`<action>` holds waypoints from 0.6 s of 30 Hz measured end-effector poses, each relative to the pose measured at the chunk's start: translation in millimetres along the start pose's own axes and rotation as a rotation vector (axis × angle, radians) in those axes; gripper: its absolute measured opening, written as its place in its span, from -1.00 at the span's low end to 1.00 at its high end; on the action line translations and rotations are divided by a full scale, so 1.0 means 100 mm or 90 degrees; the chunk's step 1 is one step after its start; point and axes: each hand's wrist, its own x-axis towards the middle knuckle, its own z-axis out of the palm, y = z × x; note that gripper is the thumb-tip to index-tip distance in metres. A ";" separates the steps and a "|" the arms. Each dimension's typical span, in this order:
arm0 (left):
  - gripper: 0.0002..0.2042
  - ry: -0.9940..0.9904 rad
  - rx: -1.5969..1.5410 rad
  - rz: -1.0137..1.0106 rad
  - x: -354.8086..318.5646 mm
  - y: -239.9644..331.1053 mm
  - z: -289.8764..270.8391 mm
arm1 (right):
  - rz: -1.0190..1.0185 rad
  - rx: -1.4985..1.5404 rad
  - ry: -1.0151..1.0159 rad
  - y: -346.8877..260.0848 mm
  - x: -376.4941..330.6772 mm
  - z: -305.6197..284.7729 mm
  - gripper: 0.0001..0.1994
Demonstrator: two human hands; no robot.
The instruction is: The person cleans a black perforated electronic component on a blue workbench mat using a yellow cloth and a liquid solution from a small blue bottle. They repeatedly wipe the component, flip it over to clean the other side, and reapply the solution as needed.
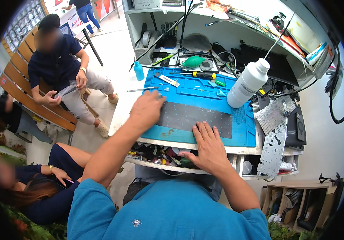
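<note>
A flat dark grey keyboard sheet (198, 117) lies on the blue work mat (204, 90) on the white bench. My left hand (147, 110) rests with curled fingers on the sheet's left end, pressing or gripping its edge. My right hand (208, 146) lies flat with fingers spread on the sheet's lower right part, thumb hanging over the bench front. Neither hand lifts the sheet off the mat.
A white plastic bottle (247, 83) stands at the mat's right. Screwdrivers (199, 74), a small blue bottle (139, 71) and tweezers (142, 89) lie toward the back. Metal keyboard frames (275, 140) rest at right. An open drawer of tools (160, 155) sits below. People sit at left.
</note>
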 end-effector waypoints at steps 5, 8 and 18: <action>-0.58 -0.002 -0.062 0.072 -0.03 0.41 0.18 | 0.025 0.047 -0.010 0.04 0.12 -0.11 -0.08; -0.57 -0.008 0.013 0.031 0.12 0.13 0.08 | 0.052 0.034 0.007 0.19 0.03 -0.06 -0.11; -0.64 -0.049 -0.077 0.167 0.20 0.38 0.18 | 0.121 -0.012 0.037 0.50 -0.01 0.13 -0.04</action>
